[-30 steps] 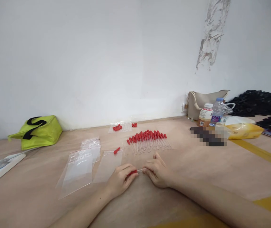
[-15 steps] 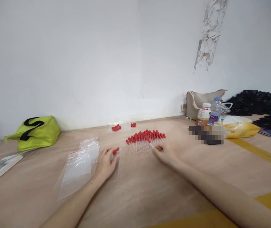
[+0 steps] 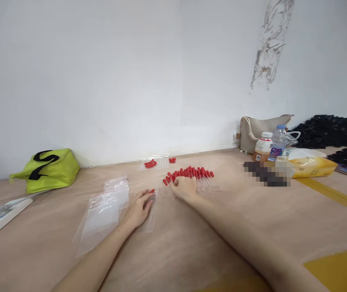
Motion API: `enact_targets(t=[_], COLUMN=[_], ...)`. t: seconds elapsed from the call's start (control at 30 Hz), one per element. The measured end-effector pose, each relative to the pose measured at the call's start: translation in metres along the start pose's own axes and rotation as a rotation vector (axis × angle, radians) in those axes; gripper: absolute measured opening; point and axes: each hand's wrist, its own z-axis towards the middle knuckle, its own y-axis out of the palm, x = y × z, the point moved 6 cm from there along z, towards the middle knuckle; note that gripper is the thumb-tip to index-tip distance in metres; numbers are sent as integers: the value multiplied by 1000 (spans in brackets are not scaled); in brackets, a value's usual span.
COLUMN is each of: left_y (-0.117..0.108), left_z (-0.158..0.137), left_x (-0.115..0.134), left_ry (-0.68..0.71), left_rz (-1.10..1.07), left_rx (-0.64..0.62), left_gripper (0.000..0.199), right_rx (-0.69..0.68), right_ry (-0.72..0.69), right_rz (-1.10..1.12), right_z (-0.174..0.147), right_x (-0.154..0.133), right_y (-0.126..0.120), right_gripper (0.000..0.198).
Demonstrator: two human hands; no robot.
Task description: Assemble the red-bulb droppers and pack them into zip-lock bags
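Several droppers (image 3: 208,178) with red rubber bulbs and thin clear stems lie in a fanned row on the brown-covered table. My right hand (image 3: 184,187) is over the left part of this row, its fingers pinched round a dropper stem and hiding some of the others. My left hand (image 3: 140,209) rests on a clear plastic bag (image 3: 151,221), fingers curved over a dropper whose red bulb (image 3: 152,190) peeks out by the fingertips. How many droppers lie under that hand I cannot tell.
Clear zip bags (image 3: 100,219) overlap left of my left hand. Behind the row lies a clear bag with red pieces (image 3: 151,163). A lime-green pouch (image 3: 53,170) stands at left. At right are bottles (image 3: 263,146), a yellow tissue pack (image 3: 313,167) and black pieces (image 3: 328,132).
My right hand has moved left, from the row's front right to its left part. My left hand stays on the bag, with less of the red bulb showing.
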Motion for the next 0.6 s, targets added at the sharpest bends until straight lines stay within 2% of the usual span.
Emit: enact_targets(t=[0.13,0.3,0.47,0.6], left_y=[4,5,2,0], left_z=[0,1,2,2], left_x=[-3,-4,-2,1], left_ry=[9,34,29,10], left_rz=[21,2,0,-3], left_rx=[-14,-3,3,-18], left_gripper=[29,29,29,30], right_rx=[-28,-43,-48,-11], right_ry=[16,11,28,-50], right_rz=[-110,-145,-146,-113], right_z=[8,11,11,6], right_x=[-13,-9,-3,-17], right_y=[17,25,26,22], right_gripper=[25,27,27,29])
